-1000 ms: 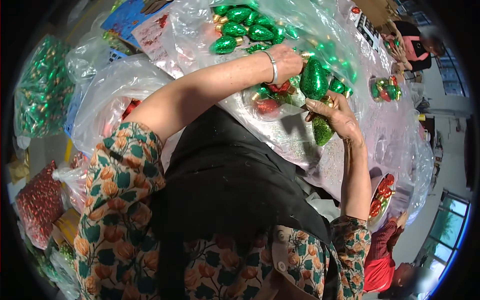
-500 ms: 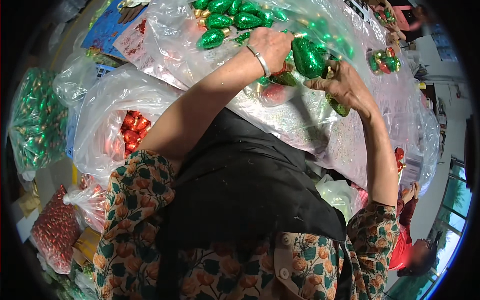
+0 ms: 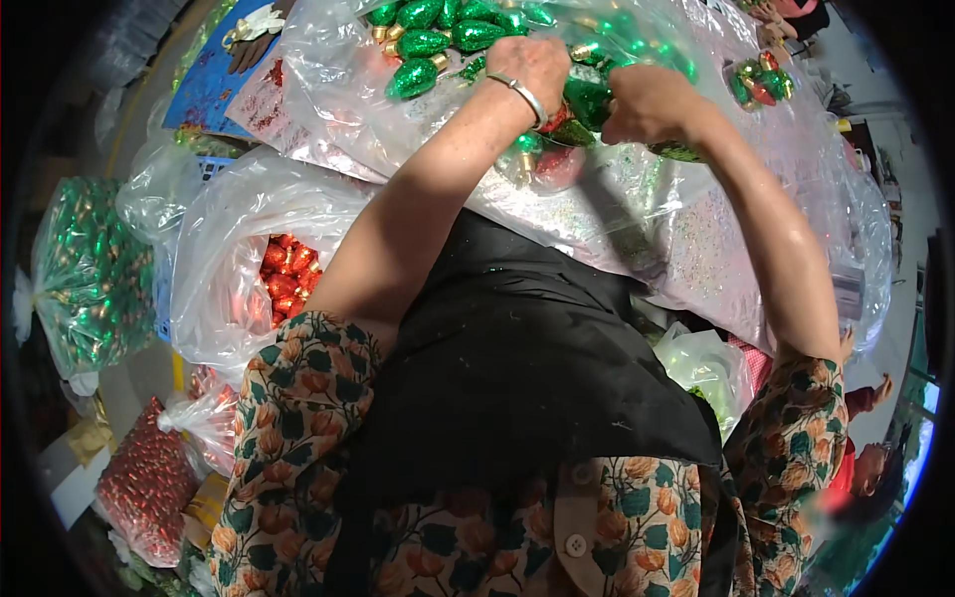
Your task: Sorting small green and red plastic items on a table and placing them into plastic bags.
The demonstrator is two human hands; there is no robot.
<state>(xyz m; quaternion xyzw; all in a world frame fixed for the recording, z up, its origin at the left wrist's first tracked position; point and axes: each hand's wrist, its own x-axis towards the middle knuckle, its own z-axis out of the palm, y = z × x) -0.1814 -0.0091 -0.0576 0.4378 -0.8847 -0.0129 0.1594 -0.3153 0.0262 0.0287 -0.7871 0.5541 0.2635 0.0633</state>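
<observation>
Both hands are closing together at the far side, the left hand (image 3: 537, 62) and right hand (image 3: 645, 99) gripping a green glittery bulb ornament (image 3: 589, 99) between them, over the clear plastic sheet (image 3: 617, 209).

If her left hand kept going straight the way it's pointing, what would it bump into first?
Most likely the loose pile of green glittery bulb ornaments just beyond the left hand, lying on the clear plastic sheet; depth is hard to judge.

Clear bag of red bulbs (image 3: 261, 274); green-filled bag (image 3: 85, 274) left.
</observation>
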